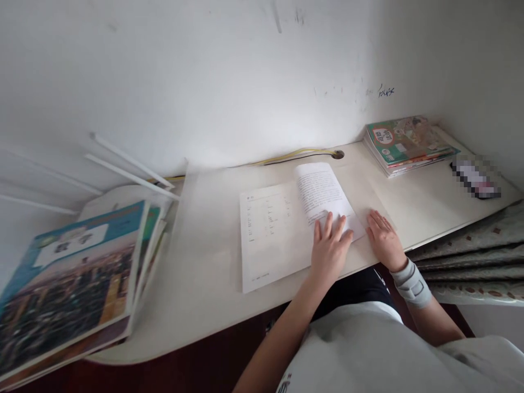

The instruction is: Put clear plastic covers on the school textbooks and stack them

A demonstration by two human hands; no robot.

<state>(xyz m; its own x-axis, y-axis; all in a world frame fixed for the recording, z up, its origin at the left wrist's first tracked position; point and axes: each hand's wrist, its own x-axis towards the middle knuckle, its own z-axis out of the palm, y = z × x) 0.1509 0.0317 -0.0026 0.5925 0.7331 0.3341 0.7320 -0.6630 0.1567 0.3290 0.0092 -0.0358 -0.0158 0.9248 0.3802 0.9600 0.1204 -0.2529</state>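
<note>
An open book lies on the white desk, its left page flat and printed with short columns. The right-hand page is covered in dense lines of text and curves up at its far edge. My left hand rests on the lower part of that page, fingers spread. To the right of the book, my right hand lies palm down on the desk by its front edge, fingers stretched out and holding nothing. A grey wrist strap is around my right wrist.
Stacked books sit at the back right, with a phone-like object, partly blurred out, beside them. More large books are piled at the left by white bars. Cables run along the wall into a desk hole. A patterned curtain hangs at right.
</note>
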